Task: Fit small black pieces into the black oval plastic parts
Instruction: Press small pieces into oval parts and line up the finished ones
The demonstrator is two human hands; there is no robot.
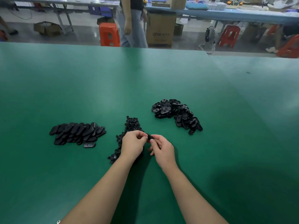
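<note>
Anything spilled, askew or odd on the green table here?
Nothing stands out. Three heaps lie apart on the green table: neat oval parts left, small pieces centre, loose oval parts right. Left hand and right hand hold one oval part between them.

A factory assembly floor. A long green-topped workbench [145, 75] carries bulk heaps of identical black oval plastic parts [176, 115], sorted beside a neat stack of finished ones [77, 133]. Beyond it run more long worktables [226, 15] piled with goods, with cardboard cartons [161, 28], orange plastic stools [110, 34] and blue bins [100, 9] on a bare concrete floor, where a standing person [132, 25] waits.
</note>
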